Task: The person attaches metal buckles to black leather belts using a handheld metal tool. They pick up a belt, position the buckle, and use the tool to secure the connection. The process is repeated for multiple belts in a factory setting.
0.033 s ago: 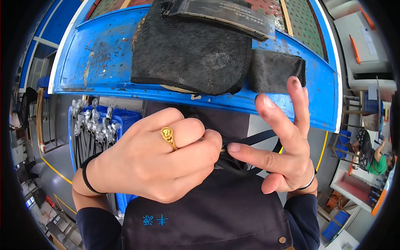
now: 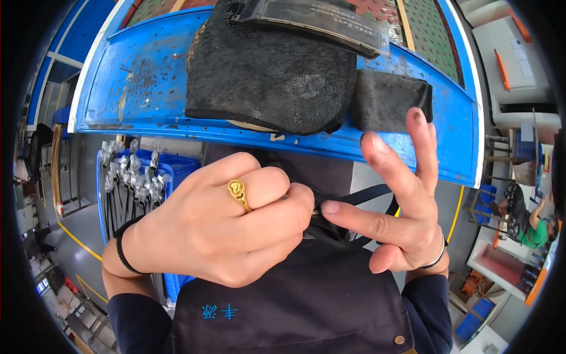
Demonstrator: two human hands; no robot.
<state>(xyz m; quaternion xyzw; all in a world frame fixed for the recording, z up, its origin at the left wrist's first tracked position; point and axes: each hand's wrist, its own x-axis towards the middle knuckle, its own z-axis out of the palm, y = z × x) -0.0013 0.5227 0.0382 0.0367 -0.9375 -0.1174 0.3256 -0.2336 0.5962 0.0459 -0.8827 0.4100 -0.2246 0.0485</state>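
My left hand (image 2: 230, 227), with a gold ring on one finger, is closed in front of my dark apron (image 2: 295, 301). Its fingers pinch a narrow black leather belt (image 2: 370, 192), whose loop runs off to the right behind my other hand. A small brass-coloured bit (image 2: 317, 210) shows just beyond the left fingertips. My right hand (image 2: 407, 215) has its fingers spread, and the index fingertip rests at or very near that bit. What sits inside the left grip is hidden by the fingers.
Ahead is a worn blue workbench (image 2: 135, 82). A large black pad (image 2: 271, 76), a smaller folded black cloth (image 2: 389, 100) and a clear-lidded box (image 2: 318, 26) lie on it. Left below, a blue bin (image 2: 171, 171) holds belts with plastic-wrapped buckles (image 2: 132, 171). A person (image 2: 533, 227) is far right.
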